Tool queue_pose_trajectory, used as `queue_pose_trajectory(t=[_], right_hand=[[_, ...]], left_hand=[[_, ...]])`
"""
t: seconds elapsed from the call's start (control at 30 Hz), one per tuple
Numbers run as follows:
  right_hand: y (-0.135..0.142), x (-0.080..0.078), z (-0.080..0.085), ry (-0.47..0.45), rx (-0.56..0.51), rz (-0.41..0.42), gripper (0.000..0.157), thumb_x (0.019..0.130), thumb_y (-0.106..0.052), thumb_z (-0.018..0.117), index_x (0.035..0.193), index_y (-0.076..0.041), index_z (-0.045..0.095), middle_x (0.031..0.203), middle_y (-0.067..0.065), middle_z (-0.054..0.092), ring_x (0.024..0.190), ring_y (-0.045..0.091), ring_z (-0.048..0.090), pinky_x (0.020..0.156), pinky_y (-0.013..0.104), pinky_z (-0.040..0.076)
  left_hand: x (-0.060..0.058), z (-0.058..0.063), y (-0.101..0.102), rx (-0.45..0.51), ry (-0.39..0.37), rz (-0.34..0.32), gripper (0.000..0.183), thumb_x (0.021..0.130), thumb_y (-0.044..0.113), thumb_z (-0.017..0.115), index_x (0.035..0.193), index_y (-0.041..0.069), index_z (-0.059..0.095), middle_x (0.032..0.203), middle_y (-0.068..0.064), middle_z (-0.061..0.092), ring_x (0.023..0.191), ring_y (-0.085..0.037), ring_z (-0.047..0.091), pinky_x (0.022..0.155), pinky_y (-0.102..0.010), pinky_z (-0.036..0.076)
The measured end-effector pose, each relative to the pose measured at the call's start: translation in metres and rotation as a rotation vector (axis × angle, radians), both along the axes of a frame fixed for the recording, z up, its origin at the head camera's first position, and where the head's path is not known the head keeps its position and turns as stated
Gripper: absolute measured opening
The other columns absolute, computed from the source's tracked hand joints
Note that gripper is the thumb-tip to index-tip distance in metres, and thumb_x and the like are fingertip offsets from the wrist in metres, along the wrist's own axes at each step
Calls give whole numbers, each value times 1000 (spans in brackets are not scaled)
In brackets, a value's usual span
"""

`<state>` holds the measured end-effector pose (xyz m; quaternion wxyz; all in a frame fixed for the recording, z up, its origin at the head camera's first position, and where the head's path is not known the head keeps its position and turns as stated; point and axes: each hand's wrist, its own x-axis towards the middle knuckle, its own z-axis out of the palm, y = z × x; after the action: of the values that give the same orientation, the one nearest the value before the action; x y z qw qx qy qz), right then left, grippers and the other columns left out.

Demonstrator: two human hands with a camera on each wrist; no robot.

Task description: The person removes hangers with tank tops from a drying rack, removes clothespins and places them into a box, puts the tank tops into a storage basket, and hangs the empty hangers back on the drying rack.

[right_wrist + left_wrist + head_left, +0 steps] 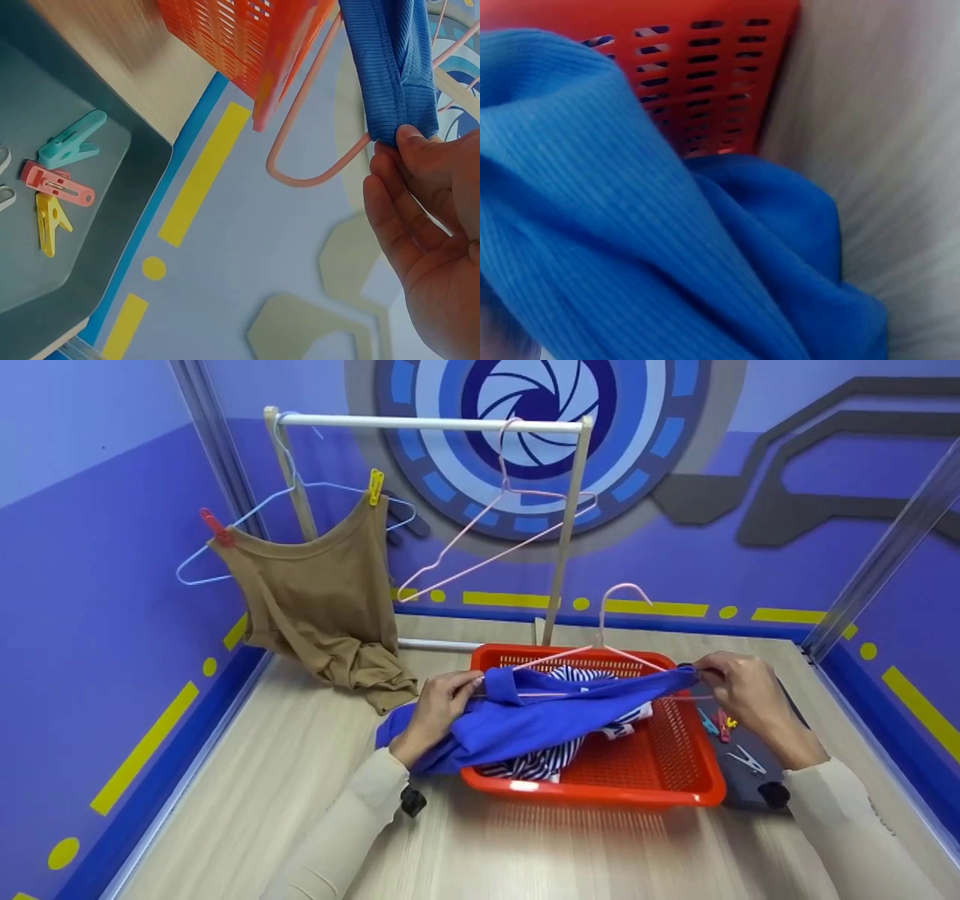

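Both hands stretch a blue ribbed garment (525, 727) above the red basket. My left hand (437, 711) pinches it near its left end. At the other end, my right hand (742, 694) pinches a narrow edge between thumb and fingertips; the right wrist view shows this hand (442, 202) close up. A pink hanger (602, 619) stands hook up at the garment, its shoulders partly covered by the cloth. One rounded hanger end sticks out beside the fabric (397, 71). In the left wrist view the blue cloth (615, 187) hides nearly all of the left hand.
Striped clothing (544, 761) lies in the red basket (600, 795). Right of it, a dark grey tray (75, 289) holds several clothespins (64, 184). Behind stands a rack (427, 423) with an unused pink hanger (480, 562) and a brown tank top (322, 592) pegged on a blue hanger.
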<state>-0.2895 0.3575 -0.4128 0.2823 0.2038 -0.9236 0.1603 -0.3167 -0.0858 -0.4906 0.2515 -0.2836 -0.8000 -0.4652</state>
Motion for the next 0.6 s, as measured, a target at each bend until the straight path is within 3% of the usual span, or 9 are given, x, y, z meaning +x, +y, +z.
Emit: queue_pose_trajectory(t=[0.1,0.4,0.6], right_hand=[[1,0,0,-2,-12,-2,12,82,9,70,84,-2,74,79,13,74,58,15,58,49,22,46],[4,-1,-2,19,-31,-20,11,82,8,70,84,-2,74,80,14,74,62,22,65,54,34,53],[8,-1,-9,37,-61,-28,10,80,8,74,83,-2,75,80,14,74,63,25,67,55,35,53]], left_hand=[[0,1,1,21,4,11,18,93,10,67,105,1,75,101,-12,76,94,-25,73,84,-37,58],[4,2,-1,64,-4,46,20,96,14,63,107,2,75,103,-11,76,97,-24,72,87,-37,57],[4,0,-4,122,-3,30,18,95,10,63,108,3,75,102,-10,76,95,-22,73,87,-34,57]])
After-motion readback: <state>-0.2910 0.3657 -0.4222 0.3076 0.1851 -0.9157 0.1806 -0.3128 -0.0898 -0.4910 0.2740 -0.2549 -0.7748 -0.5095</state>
